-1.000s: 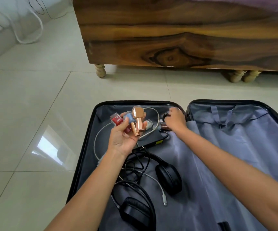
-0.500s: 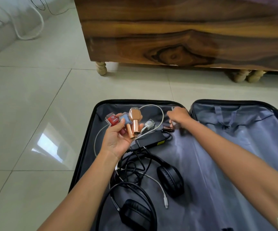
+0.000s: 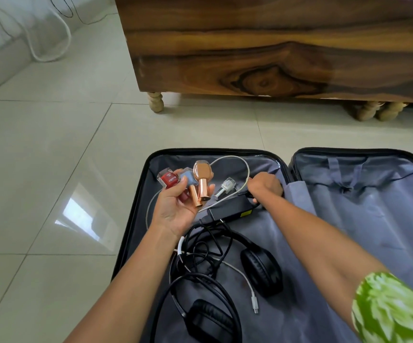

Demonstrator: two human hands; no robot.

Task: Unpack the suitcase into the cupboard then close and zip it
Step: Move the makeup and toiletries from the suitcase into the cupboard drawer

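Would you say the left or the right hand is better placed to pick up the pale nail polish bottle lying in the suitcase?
Right, probably. The right hand is just beside the pale bottle, whereas the left hand already holds three nail polish bottles.

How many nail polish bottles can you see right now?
4. Three sit in the left hand: a red bottle, a blue bottle and a tan bottle. A white bottle lies in the suitcase. The right hand may hide another.
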